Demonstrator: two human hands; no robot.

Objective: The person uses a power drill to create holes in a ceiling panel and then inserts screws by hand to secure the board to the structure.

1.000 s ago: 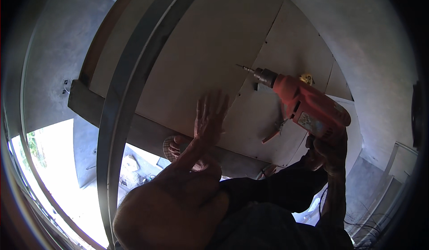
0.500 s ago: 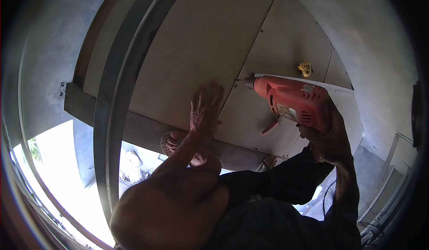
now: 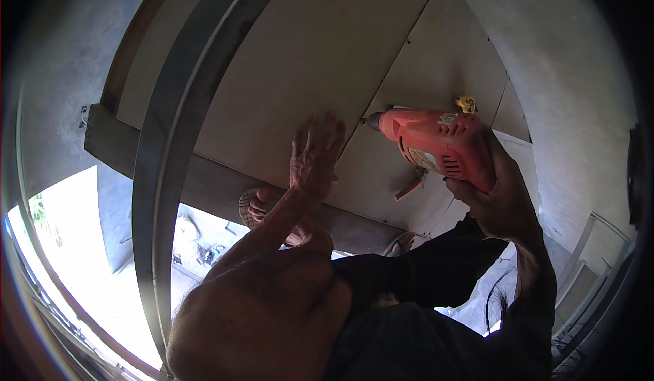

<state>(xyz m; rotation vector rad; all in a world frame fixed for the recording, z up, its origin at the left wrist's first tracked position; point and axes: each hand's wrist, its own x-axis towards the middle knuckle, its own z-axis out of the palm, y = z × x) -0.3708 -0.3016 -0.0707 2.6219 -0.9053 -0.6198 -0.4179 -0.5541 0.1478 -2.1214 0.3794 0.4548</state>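
My right hand point(image 3: 501, 204) is wrapped around the handle of a red power drill point(image 3: 443, 143), its chuck pointing left. The drill's tip meets the pale board point(image 3: 293, 61) at the dark seam between two panels; most of the bit is hidden from sight. Fingers outstretched, my left hand point(image 3: 315, 157) lies flat on the larger board, just left of that seam and a short way from the chuck. Under the drill, a tool with an orange-brown handle point(image 3: 409, 189) rests on the boards, its head partly hidden.
A yellow tape measure point(image 3: 466, 104) lies beyond the drill. A long metal beam point(image 3: 174, 122) curves past on my left. Below the boards' near edge, a bright lower level point(image 3: 197, 238) shows. My sandalled foot point(image 3: 255, 207) stands by that edge. A grey wall point(image 3: 552, 61) rises at right.
The drill has moved slightly left relative to my right arm and tilted, and less of its bit shows at the seam. My left hand stays flat on the board. The whole view has shifted slightly.
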